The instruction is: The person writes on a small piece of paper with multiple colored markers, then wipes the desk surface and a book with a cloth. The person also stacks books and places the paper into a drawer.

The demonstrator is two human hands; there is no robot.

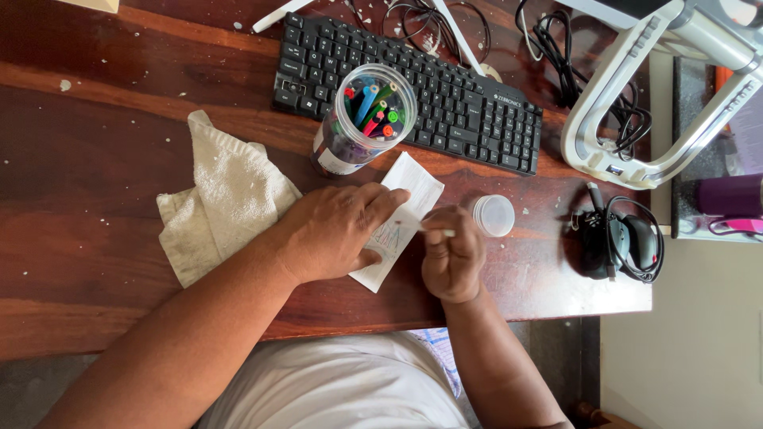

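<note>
The left hand [338,230] presses flat on the paper [401,214]; the right hand [451,254] pinches a pen [433,230] whose stroke could nudge the nearby open jar [362,119] over

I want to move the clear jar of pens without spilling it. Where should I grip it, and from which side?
Grip the clear jar around its lower body, coming from its left side over the cloth. It stands upright and open, the keyboard is close behind, and the left hand and paper lie in front.
</note>
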